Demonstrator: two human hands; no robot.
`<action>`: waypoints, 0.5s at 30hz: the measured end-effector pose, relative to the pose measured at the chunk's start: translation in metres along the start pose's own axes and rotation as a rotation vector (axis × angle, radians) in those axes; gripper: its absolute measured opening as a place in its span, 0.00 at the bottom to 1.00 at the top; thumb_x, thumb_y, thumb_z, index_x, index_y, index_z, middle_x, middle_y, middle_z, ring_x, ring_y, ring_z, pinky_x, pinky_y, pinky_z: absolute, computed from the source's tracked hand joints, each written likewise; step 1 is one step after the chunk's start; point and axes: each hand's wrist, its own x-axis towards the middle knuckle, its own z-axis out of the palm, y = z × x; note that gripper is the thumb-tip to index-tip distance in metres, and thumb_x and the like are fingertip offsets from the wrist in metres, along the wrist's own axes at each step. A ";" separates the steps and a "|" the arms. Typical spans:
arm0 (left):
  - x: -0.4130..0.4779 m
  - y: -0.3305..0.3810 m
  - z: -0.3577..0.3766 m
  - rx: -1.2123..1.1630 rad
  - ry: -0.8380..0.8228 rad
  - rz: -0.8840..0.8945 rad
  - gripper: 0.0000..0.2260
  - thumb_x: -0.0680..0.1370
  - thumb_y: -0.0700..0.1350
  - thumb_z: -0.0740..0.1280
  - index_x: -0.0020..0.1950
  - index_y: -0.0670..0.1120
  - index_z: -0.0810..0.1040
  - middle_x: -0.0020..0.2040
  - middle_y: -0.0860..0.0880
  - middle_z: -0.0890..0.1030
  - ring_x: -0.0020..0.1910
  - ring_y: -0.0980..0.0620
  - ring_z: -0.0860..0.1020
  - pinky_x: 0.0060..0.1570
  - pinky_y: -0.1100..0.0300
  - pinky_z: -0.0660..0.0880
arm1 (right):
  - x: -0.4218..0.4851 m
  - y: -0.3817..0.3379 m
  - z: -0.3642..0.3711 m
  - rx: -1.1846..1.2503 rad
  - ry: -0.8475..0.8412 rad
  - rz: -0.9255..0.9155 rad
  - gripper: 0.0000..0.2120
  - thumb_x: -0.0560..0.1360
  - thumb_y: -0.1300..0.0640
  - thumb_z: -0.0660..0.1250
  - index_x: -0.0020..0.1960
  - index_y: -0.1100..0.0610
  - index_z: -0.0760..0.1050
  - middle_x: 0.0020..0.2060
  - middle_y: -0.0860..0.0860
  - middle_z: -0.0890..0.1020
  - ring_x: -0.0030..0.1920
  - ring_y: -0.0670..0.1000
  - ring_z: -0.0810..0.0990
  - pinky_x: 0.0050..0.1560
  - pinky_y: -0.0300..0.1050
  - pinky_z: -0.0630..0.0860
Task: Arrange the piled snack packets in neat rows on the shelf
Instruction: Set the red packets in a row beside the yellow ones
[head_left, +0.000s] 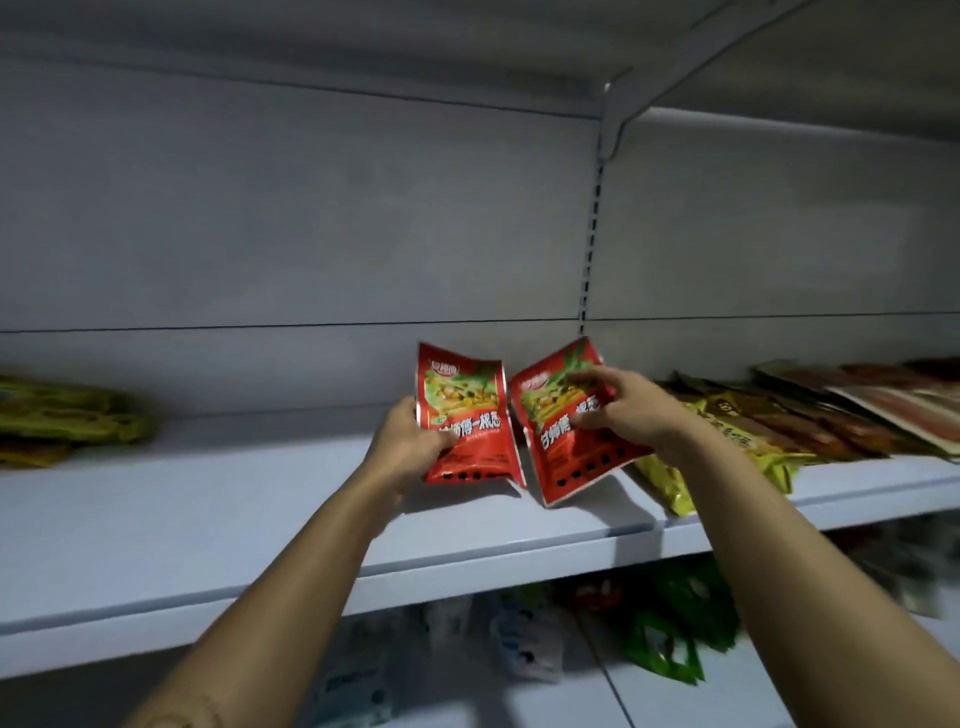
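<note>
Two red snack packets held side by side above the middle of the shelf (208, 519); left red packet (462, 415) near upright, right red packet (566, 426) tilted with its top leaning right; inner edges just beside each other low down, touching or not I cannot tell; whether their bottom edges rest on the shelf I cannot tell

Left hand (410, 441) grips the left packet at its lower left edge, thumb on the printed face, the other fingers (405, 410) wrapped behind; right hand (623, 410) holds the right packet, fingers spread and curled over its front

Just right of the right fingers: yellow packets (727, 431) lying flat, overlapping in a row; beyond them brown and red packets (857, 405), blurred; well left of the left fingers: a low pile of green-yellow packets (67, 415)

Above the fingers: slotted upright (592, 234) on the grey back panel; below them, on a lower shelf, green packets (675, 623) and white packets (519, 639), blurred
</note>
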 end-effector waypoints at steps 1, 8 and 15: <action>-0.002 -0.003 0.009 0.024 0.000 -0.013 0.13 0.76 0.36 0.72 0.56 0.49 0.75 0.53 0.48 0.83 0.51 0.48 0.82 0.57 0.47 0.79 | 0.001 0.007 -0.001 -0.020 -0.019 0.018 0.28 0.75 0.65 0.71 0.72 0.48 0.70 0.58 0.52 0.76 0.46 0.51 0.81 0.41 0.41 0.79; -0.017 -0.024 0.028 0.813 0.307 0.133 0.31 0.76 0.57 0.71 0.74 0.50 0.63 0.71 0.45 0.71 0.68 0.41 0.71 0.64 0.41 0.73 | 0.010 0.024 0.021 -0.668 0.138 -0.074 0.23 0.78 0.53 0.68 0.73 0.49 0.70 0.68 0.60 0.68 0.64 0.61 0.73 0.66 0.52 0.70; -0.019 -0.034 0.031 1.120 0.144 0.446 0.20 0.83 0.58 0.54 0.74 0.58 0.69 0.77 0.52 0.67 0.77 0.49 0.60 0.75 0.46 0.57 | -0.017 0.044 0.076 -0.833 0.158 -0.244 0.19 0.82 0.44 0.53 0.69 0.47 0.73 0.67 0.52 0.74 0.67 0.55 0.69 0.68 0.54 0.61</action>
